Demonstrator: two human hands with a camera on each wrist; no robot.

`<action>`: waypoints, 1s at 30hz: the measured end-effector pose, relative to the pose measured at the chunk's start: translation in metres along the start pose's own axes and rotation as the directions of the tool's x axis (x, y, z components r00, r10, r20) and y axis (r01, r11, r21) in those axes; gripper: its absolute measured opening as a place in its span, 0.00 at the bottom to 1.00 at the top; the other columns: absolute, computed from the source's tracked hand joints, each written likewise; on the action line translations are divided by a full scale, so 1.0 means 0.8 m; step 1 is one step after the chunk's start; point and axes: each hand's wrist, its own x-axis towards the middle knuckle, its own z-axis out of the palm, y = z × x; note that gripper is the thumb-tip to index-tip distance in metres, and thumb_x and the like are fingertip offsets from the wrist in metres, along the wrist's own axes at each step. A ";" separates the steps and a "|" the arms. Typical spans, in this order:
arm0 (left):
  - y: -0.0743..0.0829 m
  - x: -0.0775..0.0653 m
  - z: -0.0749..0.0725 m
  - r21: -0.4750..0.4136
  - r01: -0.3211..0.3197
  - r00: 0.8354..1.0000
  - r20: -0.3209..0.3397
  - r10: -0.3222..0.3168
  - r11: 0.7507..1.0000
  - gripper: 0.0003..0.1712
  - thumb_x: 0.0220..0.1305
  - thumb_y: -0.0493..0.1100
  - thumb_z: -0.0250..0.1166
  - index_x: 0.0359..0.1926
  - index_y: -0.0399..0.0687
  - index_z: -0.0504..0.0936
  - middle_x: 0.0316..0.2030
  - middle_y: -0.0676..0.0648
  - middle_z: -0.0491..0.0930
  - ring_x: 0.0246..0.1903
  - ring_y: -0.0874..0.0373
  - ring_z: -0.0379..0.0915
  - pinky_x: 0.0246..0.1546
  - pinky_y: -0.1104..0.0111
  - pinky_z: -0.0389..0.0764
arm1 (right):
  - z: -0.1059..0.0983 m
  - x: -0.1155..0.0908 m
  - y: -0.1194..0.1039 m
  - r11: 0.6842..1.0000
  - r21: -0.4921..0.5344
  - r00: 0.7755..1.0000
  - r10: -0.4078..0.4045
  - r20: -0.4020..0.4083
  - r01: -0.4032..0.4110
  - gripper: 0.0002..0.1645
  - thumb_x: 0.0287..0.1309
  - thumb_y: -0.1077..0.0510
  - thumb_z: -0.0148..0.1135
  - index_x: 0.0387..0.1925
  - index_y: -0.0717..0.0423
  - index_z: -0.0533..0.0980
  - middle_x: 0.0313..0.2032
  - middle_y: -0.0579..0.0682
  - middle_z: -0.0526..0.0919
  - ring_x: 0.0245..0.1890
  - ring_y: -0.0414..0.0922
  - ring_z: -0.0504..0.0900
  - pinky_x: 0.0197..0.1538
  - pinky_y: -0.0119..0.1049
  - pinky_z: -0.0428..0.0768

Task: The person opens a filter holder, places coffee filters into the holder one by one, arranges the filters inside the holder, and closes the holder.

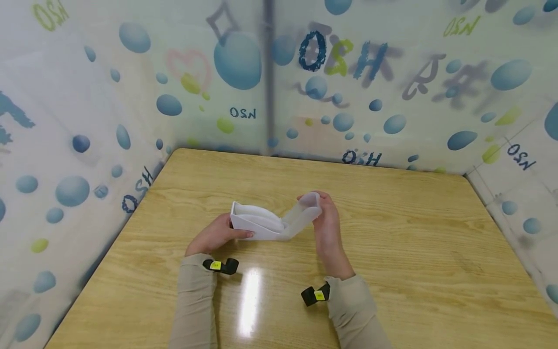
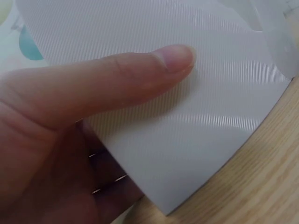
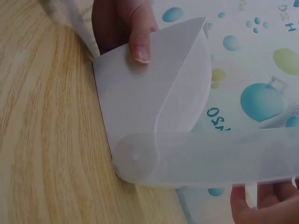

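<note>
A white ribbed plastic case with a translucent hinged lid is held just in front of me, its lid swung out to the right. My left hand grips the case's left end. In the left wrist view the thumb lies across the ribbed side, with the other fingers behind it. My right hand holds the lid's raised far end. The round hinge joining lid and case shows in the right wrist view, close to the tabletop. Most of the right palm is hidden there.
A wooden table spreads beneath both hands. Printed curtains with blue bubbles stand along its back and sides. Each wrist carries a small black camera on a strap. Glare lies on the tabletop between the forearms.
</note>
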 end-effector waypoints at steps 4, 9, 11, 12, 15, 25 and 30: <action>-0.002 0.000 0.000 0.000 0.004 1.000 0.002 -0.004 1.000 0.28 0.47 0.56 0.71 0.49 0.54 0.77 0.45 0.52 0.80 0.45 0.57 0.74 0.46 0.62 0.71 | 0.003 -0.001 0.000 1.000 -0.024 1.000 0.004 0.022 -0.003 0.13 0.67 0.54 0.41 0.41 0.56 0.71 0.39 0.50 0.81 0.45 0.46 0.74 0.59 0.46 0.61; -0.002 0.000 0.000 -0.014 -0.001 1.000 0.007 0.001 1.000 0.28 0.47 0.55 0.71 0.50 0.54 0.76 0.45 0.51 0.80 0.45 0.56 0.74 0.46 0.62 0.71 | 0.005 -0.001 0.001 0.997 -0.072 0.998 0.021 0.057 -0.017 0.17 0.68 0.50 0.44 0.44 0.60 0.71 0.42 0.49 0.80 0.47 0.46 0.74 0.59 0.47 0.62; -0.001 0.000 0.000 -0.016 -0.006 1.000 0.008 0.006 1.000 0.28 0.47 0.54 0.71 0.50 0.54 0.76 0.45 0.51 0.80 0.45 0.56 0.74 0.46 0.62 0.71 | 0.005 -0.001 0.003 0.995 -0.093 0.997 0.029 0.076 -0.022 0.19 0.68 0.49 0.45 0.46 0.61 0.71 0.43 0.49 0.80 0.49 0.46 0.73 0.60 0.46 0.62; -0.001 0.000 0.000 -0.018 -0.007 1.000 0.008 0.007 1.000 0.28 0.47 0.54 0.71 0.50 0.54 0.76 0.46 0.51 0.80 0.46 0.56 0.74 0.46 0.62 0.71 | 0.004 -0.001 0.004 0.994 -0.102 0.995 0.034 0.089 -0.025 0.20 0.68 0.49 0.44 0.47 0.61 0.71 0.44 0.49 0.80 0.49 0.46 0.73 0.60 0.46 0.62; -0.002 0.001 0.000 -0.022 -0.010 1.000 0.011 0.010 1.000 0.28 0.47 0.54 0.71 0.50 0.54 0.76 0.46 0.51 0.80 0.46 0.56 0.74 0.46 0.61 0.71 | 0.003 -0.001 0.008 0.991 -0.133 0.991 0.044 0.128 -0.027 0.22 0.69 0.47 0.42 0.50 0.60 0.70 0.46 0.49 0.79 0.51 0.47 0.72 0.61 0.46 0.61; -0.002 0.001 0.000 -0.032 -0.008 1.000 0.015 0.008 0.999 0.28 0.48 0.55 0.71 0.51 0.54 0.76 0.46 0.51 0.80 0.46 0.56 0.74 0.46 0.62 0.71 | 0.005 -0.002 0.015 0.978 -0.205 0.979 0.079 0.189 -0.039 0.24 0.70 0.48 0.40 0.54 0.60 0.68 0.49 0.50 0.77 0.53 0.44 0.71 0.63 0.46 0.60; -0.003 0.002 0.000 -0.051 -0.006 1.000 0.015 0.007 0.999 0.28 0.48 0.53 0.71 0.51 0.53 0.76 0.46 0.50 0.79 0.46 0.55 0.74 0.47 0.61 0.71 | 0.005 -0.002 0.020 0.954 -0.287 0.971 0.150 0.188 -0.092 0.23 0.69 0.48 0.43 0.57 0.57 0.67 0.53 0.53 0.73 0.57 0.45 0.68 0.64 0.48 0.59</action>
